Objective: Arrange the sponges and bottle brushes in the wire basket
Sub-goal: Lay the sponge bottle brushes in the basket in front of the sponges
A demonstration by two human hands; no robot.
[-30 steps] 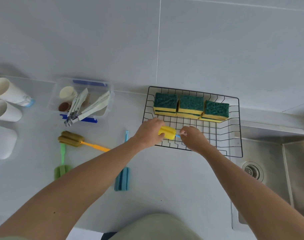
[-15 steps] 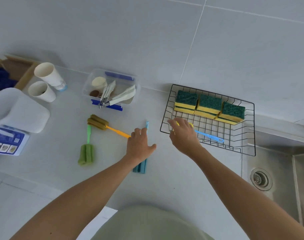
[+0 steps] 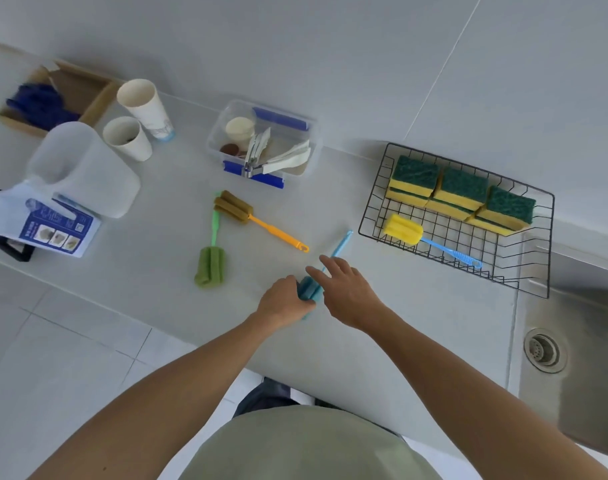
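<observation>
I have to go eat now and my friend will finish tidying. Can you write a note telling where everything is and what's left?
Left hand: closed on the foam head of the blue bottle brush lying on the counter.
Right hand: open, fingers reaching over that brush's handle, no grip.
Done: three green-and-yellow sponges line the back of the black wire basket; the yellow-headed brush with blue handle lies in front of them.
Left: blue brush, brown-headed brush with orange handle, green brush, all on the counter.
</observation>
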